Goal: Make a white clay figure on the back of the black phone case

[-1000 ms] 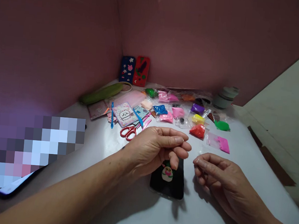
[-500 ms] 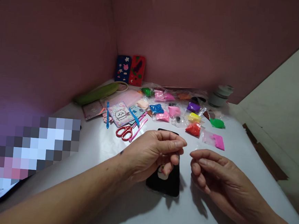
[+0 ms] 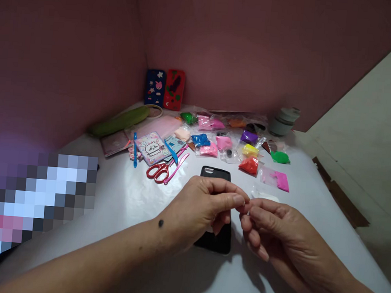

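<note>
My left hand [image 3: 207, 204] and my right hand [image 3: 279, 225] meet at the fingertips above a black phone case [image 3: 213, 243]. Thumb and forefinger are pinched together on each. A tiny white piece [image 3: 248, 210], too small to identify, shows at the right fingertips. Whatever the left pinch holds is hidden. The phone case lies on the white table, partly covered by my left hand; its camera cutout shows at the far end. Just beyond my right hand is a clear bag with white stuff [image 3: 266, 196] in it.
Several bags of coloured clay [image 3: 248, 165] spread across the back. Red-handled scissors [image 3: 159, 172], a blue tool [image 3: 135, 151] and cards lie left of them. Two decorated cases [image 3: 174, 90] lean on the pink wall. A lit screen [image 3: 42, 197] is at left, a jar [image 3: 283, 122] at back right.
My hands have come together, closing the gap between their fingertips. The view has shifted slightly, so the table things sit a little further left. The bag with white stuff now shows behind my right hand.
</note>
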`<state>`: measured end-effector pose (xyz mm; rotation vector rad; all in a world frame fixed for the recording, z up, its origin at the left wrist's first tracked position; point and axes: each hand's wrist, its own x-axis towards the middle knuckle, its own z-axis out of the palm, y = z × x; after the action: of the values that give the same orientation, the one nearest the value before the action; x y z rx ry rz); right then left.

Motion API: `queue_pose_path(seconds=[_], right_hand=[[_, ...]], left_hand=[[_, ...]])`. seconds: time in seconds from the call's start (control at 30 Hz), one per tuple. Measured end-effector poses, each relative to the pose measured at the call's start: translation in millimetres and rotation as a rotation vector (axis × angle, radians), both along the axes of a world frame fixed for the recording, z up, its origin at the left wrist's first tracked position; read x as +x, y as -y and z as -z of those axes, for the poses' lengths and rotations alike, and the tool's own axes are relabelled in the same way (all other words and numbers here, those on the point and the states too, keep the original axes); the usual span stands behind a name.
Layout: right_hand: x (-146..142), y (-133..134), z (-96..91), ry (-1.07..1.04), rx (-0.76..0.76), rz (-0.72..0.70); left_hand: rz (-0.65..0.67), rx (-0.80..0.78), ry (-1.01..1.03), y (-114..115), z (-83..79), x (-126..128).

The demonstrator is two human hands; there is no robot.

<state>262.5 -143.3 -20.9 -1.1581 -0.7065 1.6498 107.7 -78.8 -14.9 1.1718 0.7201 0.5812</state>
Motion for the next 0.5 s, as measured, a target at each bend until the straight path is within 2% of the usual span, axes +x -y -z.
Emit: queue_pose_path(seconds=[0.17, 0.3, 0.5], right_hand=[[-0.8, -0.8, 1.3, -0.041, -0.041, 0.049], [0.1, -2.7, 1.2, -0.049, -0.064, 0.051], [0.7, -2.4, 1.6, -0.048, -0.067, 0.041]], left_hand=[[-0.028, 0.129, -0.099, 1.6, -2.5, 0.7], [-0.022, 0.239, -0.103, 2.3, -2.5, -0.1], [-0.02, 0.221, -0.089, 2.8, -2.1, 0.4]])
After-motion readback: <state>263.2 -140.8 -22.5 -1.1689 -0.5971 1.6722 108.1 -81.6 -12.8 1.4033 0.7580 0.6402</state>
